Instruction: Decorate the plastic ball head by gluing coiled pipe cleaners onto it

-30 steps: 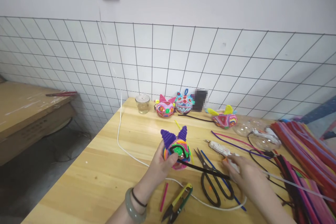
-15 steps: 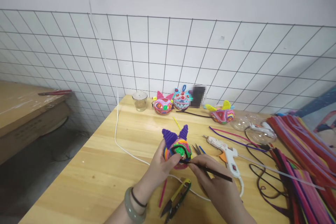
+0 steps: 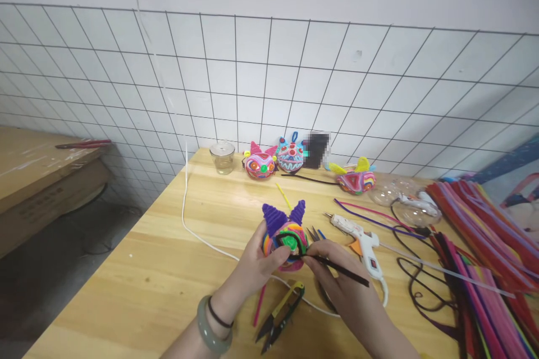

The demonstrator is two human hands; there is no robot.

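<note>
A round, multicoloured ornament [image 3: 278, 230] with two purple pointed ears and a green centre is gripped from its left side by my left hand [image 3: 259, 258]. That hand's thumb presses on the ornament's lower front. My right hand [image 3: 341, 275] pinches a black pipe cleaner [image 3: 345, 274] close to the ornament's right edge. One end of this strip lies against the ornament under the green part; the other sticks out to the lower right over my fingers. Thread snips [image 3: 280, 317] with yellow and dark handles lie on the table just below my hands.
A white glue gun [image 3: 362, 244] rests right of my hands, with its cord nearby. Bundled pipe cleaners [image 3: 484, 303] cover the right side. Finished ornaments [image 3: 260, 164], a glass cup [image 3: 222, 158] and clear plastic shells [image 3: 416, 210] stand along the back. A white cable [image 3: 197, 235] crosses the table [image 3: 138, 275].
The camera view has shifted slightly. Both hands keep their hold on the ornament and the black pipe cleaner, whose angle has changed only a little.
</note>
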